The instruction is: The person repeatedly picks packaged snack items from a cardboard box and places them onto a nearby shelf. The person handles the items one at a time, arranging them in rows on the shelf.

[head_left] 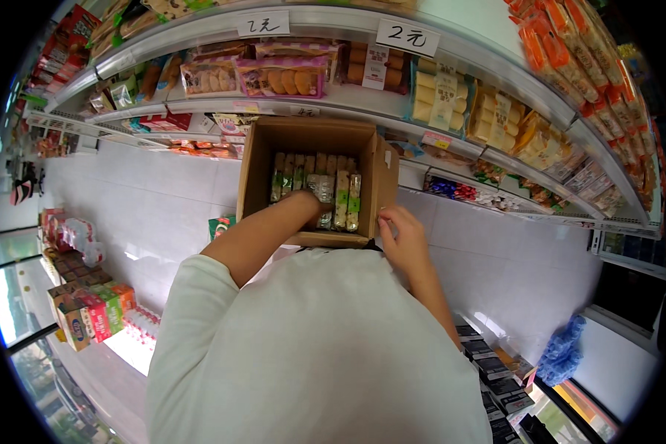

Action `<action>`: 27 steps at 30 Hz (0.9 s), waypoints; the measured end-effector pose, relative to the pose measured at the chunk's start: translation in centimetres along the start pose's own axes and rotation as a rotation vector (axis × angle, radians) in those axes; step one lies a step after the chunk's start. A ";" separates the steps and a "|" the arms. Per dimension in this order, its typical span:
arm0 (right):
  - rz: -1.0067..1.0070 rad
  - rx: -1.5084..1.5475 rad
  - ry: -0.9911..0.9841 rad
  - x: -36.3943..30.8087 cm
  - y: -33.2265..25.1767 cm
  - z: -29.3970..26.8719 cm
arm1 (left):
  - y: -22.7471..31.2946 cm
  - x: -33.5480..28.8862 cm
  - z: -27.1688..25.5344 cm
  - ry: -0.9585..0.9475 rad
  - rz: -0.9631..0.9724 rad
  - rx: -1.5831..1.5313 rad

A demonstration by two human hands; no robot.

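An open cardboard box (311, 129) stands in front of me, against the shelving. Inside are several long, clear-wrapped snack packs with green labels (342, 196), stood side by side. My left hand (320, 209) reaches down into the box among the packs. It is in shadow and its fingers are hidden, so its grip does not show. At the box's near right corner is my right hand (403, 233), fingers bent and closed on the cardboard edge beside the folded-out right flap (387, 174).
Curved store shelves (488, 66) cross the far side, lined with packaged breads (285, 76) and rolls (440, 96). Stacked cartons (100, 314) and bottle packs (78, 235) are on the left. Dark boxes (496, 370) and a blue plastic bag (562, 351) lie at lower right.
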State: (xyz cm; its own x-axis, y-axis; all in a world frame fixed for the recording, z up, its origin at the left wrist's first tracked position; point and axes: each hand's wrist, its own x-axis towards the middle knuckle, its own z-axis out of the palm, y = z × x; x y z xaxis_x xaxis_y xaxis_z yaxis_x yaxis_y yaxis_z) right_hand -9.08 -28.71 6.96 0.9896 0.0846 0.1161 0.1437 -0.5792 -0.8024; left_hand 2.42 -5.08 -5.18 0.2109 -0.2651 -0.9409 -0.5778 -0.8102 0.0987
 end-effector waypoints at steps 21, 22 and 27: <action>0.047 0.087 -0.066 1.7 -0.1 -0.8 | -5.0 -15.6 -1.8 0.471 0.447 -0.838; 0.093 0.187 -0.043 2.1 -0.2 -0.7 | -5.2 -17.3 -1.1 0.531 0.630 -0.971; 0.151 1.056 -0.115 4.6 -4.1 -0.6 | -3.7 -20.0 3.0 0.415 1.331 -1.465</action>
State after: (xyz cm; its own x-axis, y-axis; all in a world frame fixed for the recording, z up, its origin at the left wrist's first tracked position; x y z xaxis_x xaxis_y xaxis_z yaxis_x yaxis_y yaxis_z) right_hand -5.06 -26.48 11.13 0.9832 0.1783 -0.0379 -0.1075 0.3992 -0.9106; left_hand -2.08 4.79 12.33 0.5339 -0.8453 0.0203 0.4079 0.2785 0.8695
